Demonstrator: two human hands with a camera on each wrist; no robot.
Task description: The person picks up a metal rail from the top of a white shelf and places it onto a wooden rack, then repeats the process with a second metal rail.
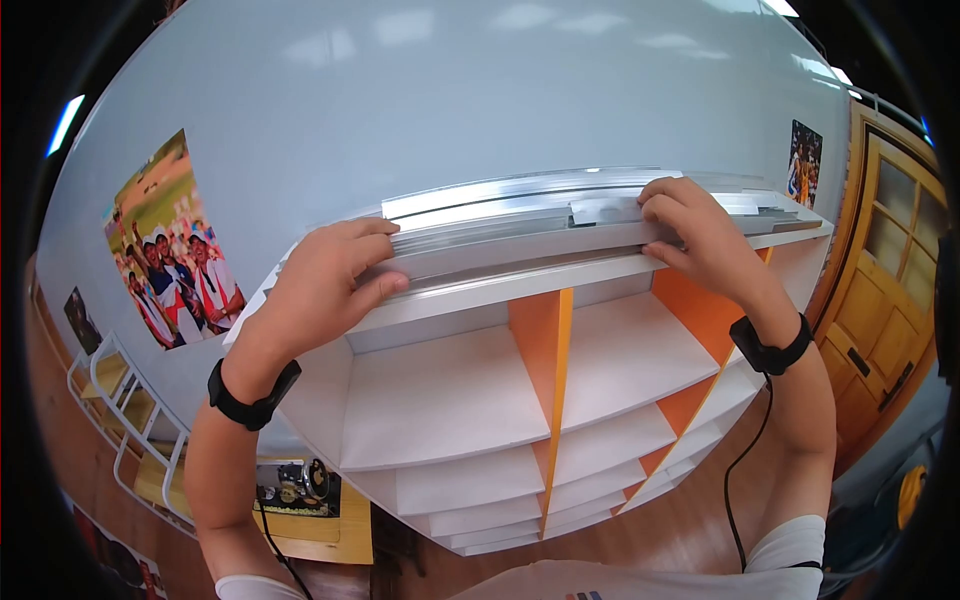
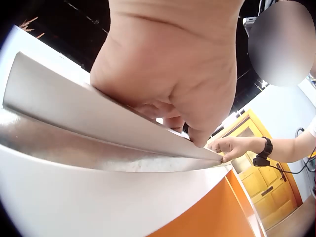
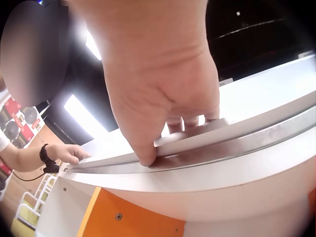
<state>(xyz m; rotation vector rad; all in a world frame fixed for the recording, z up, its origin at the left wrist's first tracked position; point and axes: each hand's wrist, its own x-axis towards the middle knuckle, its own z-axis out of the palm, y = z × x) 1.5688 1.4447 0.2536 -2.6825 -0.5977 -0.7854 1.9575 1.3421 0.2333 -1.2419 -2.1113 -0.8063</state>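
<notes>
Long silver metal strips (image 1: 480, 238) lie along the top of a white shelf unit (image 1: 450, 300) with orange dividers. My left hand (image 1: 335, 270) grips the front strip near its left end, thumb at the front and fingers over the back. Toward the right, my right hand (image 1: 700, 230) holds the same strip between thumb and fingers. In the left wrist view the strip (image 2: 89, 111) passes under my left hand (image 2: 168, 74). The right wrist view has my right thumb on the front of the strip (image 3: 237, 131), its fingers behind, partly hidden.
A whiteboard (image 1: 520, 110) rises behind the shelf, with a poster (image 1: 175, 250) at the left. A wooden door (image 1: 880, 300) is at the right. At lower left stand a white-framed rack (image 1: 130, 410) and a small table (image 1: 350, 525) bearing a dark machine (image 1: 300, 485).
</notes>
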